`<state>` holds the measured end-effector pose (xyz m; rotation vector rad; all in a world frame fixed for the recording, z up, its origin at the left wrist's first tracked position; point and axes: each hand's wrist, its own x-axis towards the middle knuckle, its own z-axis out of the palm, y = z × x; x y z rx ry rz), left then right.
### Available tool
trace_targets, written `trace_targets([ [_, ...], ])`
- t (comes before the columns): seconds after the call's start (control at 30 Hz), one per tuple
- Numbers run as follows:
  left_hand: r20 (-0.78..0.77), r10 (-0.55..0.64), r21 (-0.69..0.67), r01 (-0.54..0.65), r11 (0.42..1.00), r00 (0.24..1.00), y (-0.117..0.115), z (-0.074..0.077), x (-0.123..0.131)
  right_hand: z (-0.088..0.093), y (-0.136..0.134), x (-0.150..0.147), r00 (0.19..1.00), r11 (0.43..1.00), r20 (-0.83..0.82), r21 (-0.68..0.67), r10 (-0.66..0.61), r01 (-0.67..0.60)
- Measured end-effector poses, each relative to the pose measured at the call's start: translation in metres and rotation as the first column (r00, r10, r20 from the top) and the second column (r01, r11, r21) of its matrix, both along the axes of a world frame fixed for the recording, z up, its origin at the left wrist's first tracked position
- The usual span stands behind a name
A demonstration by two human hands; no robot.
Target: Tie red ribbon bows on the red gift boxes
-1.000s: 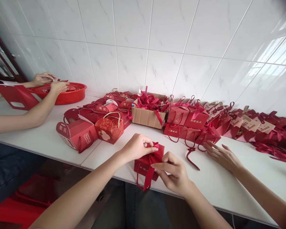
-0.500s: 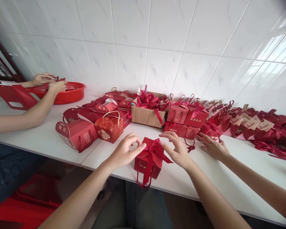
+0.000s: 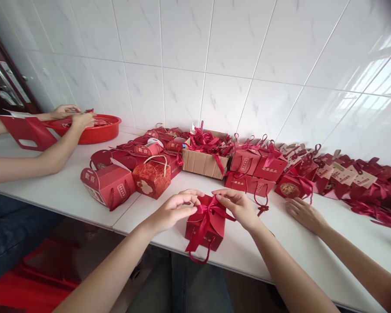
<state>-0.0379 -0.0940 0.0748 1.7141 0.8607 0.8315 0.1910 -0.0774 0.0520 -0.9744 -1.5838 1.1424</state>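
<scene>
A small red gift box [image 3: 215, 232] with rope handles stands near the table's front edge, a red ribbon bow [image 3: 208, 211] tied on its top. On the bow's left side is my left hand [image 3: 174, 211], its thumb and fingertips closed at the ribbon loop. My right hand [image 3: 236, 206] pinches the ribbon at the bow's upper right with thumb and forefinger. The ribbon's tails hang over the front of the box and out to its right.
Behind are a cardboard box [image 3: 203, 163] of ribbons, stacked red boxes [image 3: 259, 167], and an orange-patterned box [image 3: 152, 178]. Another person's hand [image 3: 308, 215] rests at right. Other hands [image 3: 83, 121] work over a red basin [image 3: 101, 132] at left.
Both my hands have closed in on the bow from either side and now touch the ribbon. The neighbour's hand at right has drawn back a little from a box, which now faces differently.
</scene>
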Motion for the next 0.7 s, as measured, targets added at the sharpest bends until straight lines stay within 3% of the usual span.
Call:
trace_targets([
  [0.3,-0.184,0.147,0.242,-0.1,0.965,0.972,0.009,-0.008,-0.012,-0.015,0.002,-0.001,0.994,0.998,-0.098,0.016,-0.055,0.056],
  [0.53,-0.163,0.132,0.262,-0.087,0.961,0.978,0.009,-0.003,-0.007,-0.017,-0.001,-0.004,0.988,0.997,-0.135,-0.036,-0.069,0.065],
  [0.7,-0.213,-0.01,0.22,0.058,0.974,0.977,0.008,0.004,-0.002,-0.018,-0.002,-0.004,0.987,0.998,-0.158,-0.054,-0.035,0.027],
])
